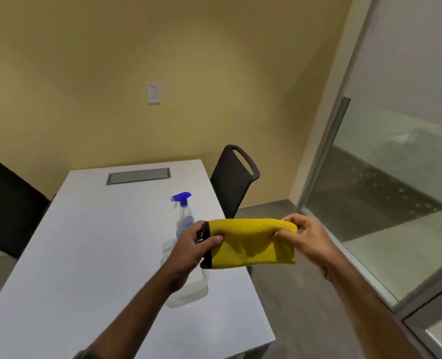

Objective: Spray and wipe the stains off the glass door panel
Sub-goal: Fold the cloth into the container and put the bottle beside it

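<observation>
Glass door panel (385, 177) at right of view, beyond table edge, well apart from both hands. Yellow cloth (251, 242), folded, black trim along left end, held in air above right side of white table (85, 255). Left hand (192, 244) pinches trimmed end between thumb and fingers; right hand (305, 237) pinches opposite end. Spray bottle (185, 244), clear with blue trigger head, stands upright on table behind left hand. Black chair (233, 180) beside table, at far right side.

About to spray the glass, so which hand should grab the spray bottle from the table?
Probably the left hand: it hovers right by the spray bottle, while the right hand is nearer the glass door and can keep the cloth.
</observation>
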{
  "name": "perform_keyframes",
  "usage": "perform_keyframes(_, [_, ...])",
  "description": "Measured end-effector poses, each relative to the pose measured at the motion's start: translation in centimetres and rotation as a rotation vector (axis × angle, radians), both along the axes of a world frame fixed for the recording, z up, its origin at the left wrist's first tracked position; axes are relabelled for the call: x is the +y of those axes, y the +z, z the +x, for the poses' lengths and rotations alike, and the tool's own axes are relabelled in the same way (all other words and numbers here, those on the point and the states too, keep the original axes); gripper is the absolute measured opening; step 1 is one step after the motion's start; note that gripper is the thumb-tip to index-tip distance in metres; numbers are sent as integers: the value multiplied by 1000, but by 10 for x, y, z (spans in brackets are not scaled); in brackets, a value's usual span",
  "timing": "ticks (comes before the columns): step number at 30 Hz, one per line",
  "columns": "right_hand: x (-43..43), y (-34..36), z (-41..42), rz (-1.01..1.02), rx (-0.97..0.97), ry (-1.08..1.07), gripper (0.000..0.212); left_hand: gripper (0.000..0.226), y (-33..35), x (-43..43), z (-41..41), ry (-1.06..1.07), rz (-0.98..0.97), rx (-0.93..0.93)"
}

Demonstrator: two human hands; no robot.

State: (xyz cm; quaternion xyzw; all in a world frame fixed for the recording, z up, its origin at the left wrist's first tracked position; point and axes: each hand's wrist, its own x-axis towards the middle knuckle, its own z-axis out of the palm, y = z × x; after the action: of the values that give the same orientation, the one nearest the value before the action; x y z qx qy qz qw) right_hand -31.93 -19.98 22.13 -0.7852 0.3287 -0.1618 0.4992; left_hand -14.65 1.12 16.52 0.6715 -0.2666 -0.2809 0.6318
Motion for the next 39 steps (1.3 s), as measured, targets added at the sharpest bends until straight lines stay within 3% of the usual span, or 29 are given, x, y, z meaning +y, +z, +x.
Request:
perform_keyframes(4, [-1, -36, 46, 138, 72, 90, 25, 41, -28, 9, 27, 118, 33, 149])
perform_keyframes(11, [-13, -120, 120, 626, 115, 130, 43, 37, -83, 0, 70, 435, 144, 376])
perform_keyframes(14, [-21, -151, 143, 721, 150, 129, 52, 39, -105, -5, 81, 537, 186, 457])
perform_keyframes(20, [-10, -189, 179, 488, 220, 57, 52, 38, -139, 5, 98, 599, 232, 587])
perform_keyframes(26, [25, -215, 204, 151, 229, 73, 42, 39, -162, 6, 115, 644, 398, 405])
perform_keyframes(39, [51, -258, 247, 19, 330, 144, 32, 56, -205, -7, 158, 576, 660, 228])
